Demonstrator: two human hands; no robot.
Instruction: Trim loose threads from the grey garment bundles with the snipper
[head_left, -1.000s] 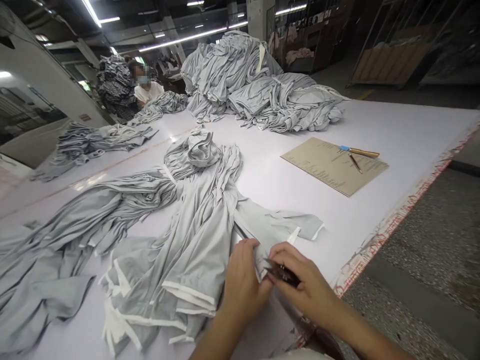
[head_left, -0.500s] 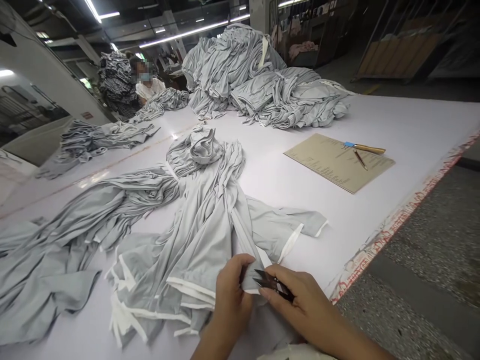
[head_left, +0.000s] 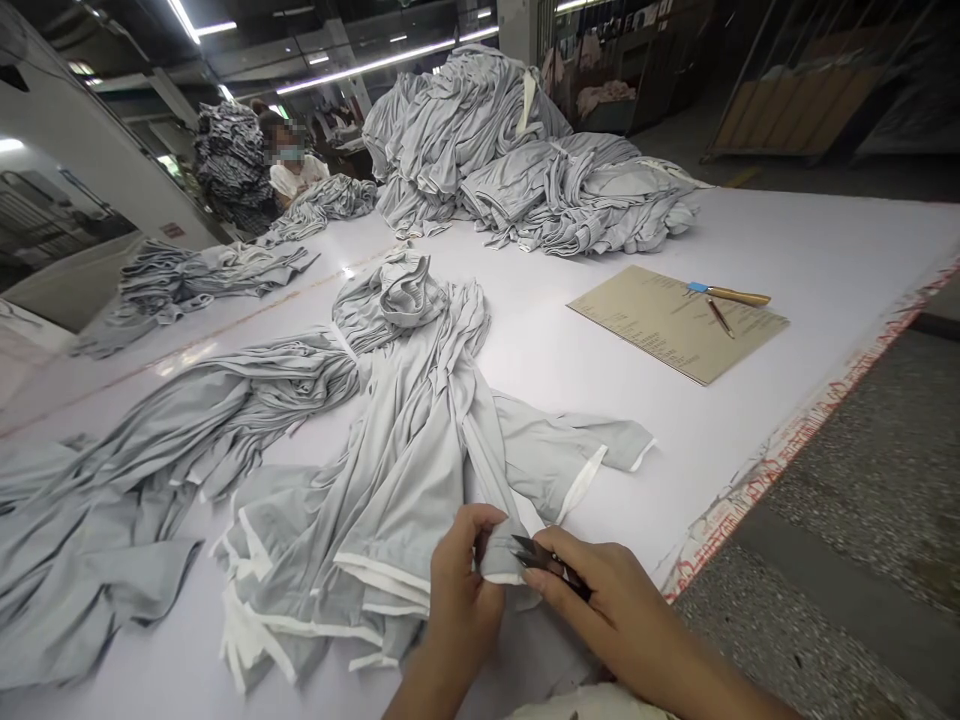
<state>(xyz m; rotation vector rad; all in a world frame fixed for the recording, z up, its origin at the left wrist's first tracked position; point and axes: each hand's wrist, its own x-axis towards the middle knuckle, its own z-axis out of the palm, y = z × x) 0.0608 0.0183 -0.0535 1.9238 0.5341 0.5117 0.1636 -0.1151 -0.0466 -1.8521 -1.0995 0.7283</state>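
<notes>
Near the bottom centre, my left hand (head_left: 466, 590) pinches the white-edged end of a grey fabric piece (head_left: 501, 552). Small dark thread snips (head_left: 553, 566) are held in my right hand (head_left: 600, 600), their pointed blades directed left over that fabric, close to my left fingers. The held piece runs up into a spread bundle of grey garments (head_left: 409, 440) with white edges, gathered at a rolled clump at its top. Whether the blades touch the cloth I cannot tell.
A large grey fabric heap (head_left: 465, 130) stands at the back of the white table (head_left: 832, 260). Right of centre lies a brown card (head_left: 645, 320) with a wooden-handled tool (head_left: 739, 296) and a pencil-like stick (head_left: 720, 318). More garments (head_left: 97, 540) lie left. A masked person (head_left: 296, 178) is behind.
The snips have shifted very slightly to the right with my right hand, and the fabric end between my hands has turned a little. The garments around stay where they were.
</notes>
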